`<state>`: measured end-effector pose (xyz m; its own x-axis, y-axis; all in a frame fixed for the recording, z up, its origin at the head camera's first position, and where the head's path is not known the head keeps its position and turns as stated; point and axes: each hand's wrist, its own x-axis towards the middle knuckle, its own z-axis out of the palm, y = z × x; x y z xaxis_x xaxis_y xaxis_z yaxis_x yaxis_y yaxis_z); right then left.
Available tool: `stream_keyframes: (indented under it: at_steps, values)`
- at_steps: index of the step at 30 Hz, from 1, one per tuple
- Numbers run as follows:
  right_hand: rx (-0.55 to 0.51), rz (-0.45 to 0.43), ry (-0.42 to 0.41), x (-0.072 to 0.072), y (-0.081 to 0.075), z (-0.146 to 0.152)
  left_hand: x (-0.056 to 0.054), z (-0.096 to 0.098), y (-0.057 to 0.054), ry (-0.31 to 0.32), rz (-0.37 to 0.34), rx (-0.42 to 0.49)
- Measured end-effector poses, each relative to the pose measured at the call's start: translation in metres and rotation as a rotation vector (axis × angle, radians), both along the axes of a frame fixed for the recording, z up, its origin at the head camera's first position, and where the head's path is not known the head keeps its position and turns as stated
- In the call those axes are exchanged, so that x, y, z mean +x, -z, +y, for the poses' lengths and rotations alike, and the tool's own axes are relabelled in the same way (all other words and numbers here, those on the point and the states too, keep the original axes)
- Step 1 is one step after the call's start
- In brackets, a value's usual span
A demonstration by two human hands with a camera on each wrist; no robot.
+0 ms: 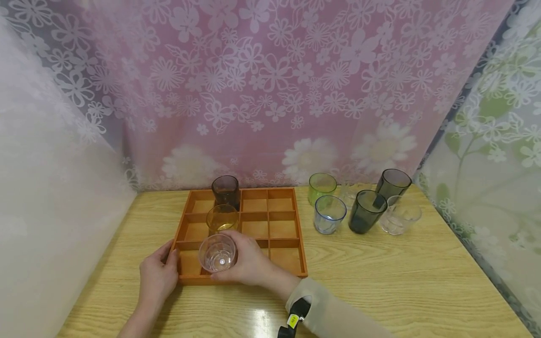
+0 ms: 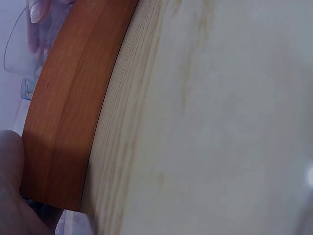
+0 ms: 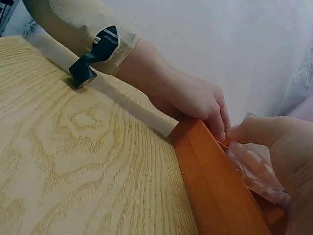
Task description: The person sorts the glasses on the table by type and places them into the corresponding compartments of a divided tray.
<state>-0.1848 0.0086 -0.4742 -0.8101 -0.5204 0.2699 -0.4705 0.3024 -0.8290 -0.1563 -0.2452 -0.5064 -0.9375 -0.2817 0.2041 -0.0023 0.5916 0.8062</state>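
Note:
My right hand (image 1: 251, 263) holds a clear drinking glass (image 1: 217, 253) by its side, over the front row of a divided wooden tray (image 1: 301, 253). Whether the glass touches the compartment floor I cannot tell. At the tray's front left corner, my left hand (image 1: 159, 272) grips the wooden wall, thumb on the rim. Behind the clear glass, an amber glass (image 1: 222, 218) stands in the middle row, partly covered. A dark grey-brown glass (image 1: 226, 190) stands upright in the back row. In the right wrist view the clear glass (image 3: 254, 166) shows beside the tray wall.
Right of the tray stand a green glass (image 1: 322, 188), a blue-rimmed glass (image 1: 328, 216), two dark glasses (image 1: 365, 213) and clear glasses (image 1: 399, 218), close together. A flowered curtain (image 1: 270, 94) hangs behind the wooden table (image 1: 380, 281). White sheeting (image 1: 50, 188) borders the left side.

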Motion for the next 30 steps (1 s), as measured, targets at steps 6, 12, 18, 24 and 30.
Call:
stream_keyframes:
  at_steps: [6, 12, 18, 24, 30]
  values:
    - [0.013, 0.01, 0.028, 0.003, -0.002, 0.002, 0.0, 0.001, 0.0, 0.004, -0.003, 0.003]
    - [-0.003, -0.044, 0.04, 0.005, -0.007, 0.006, -0.001, 0.001, 0.0, -0.008, -0.006, -0.01]
    - [-0.059, -0.12, 0.039, 0.006, -0.007, 0.01, 0.0, 0.002, -0.001, -0.007, -0.001, -0.008]
    - [-0.097, -0.146, 0.041, 0.005, -0.007, 0.015, -0.001, 0.001, 0.001, -0.006, 0.018, -0.016]
    - [-0.111, -0.093, 0.026, 0.006, -0.01, 0.024, 0.0, 0.001, 0.001, 0.0, 0.024, -0.016]
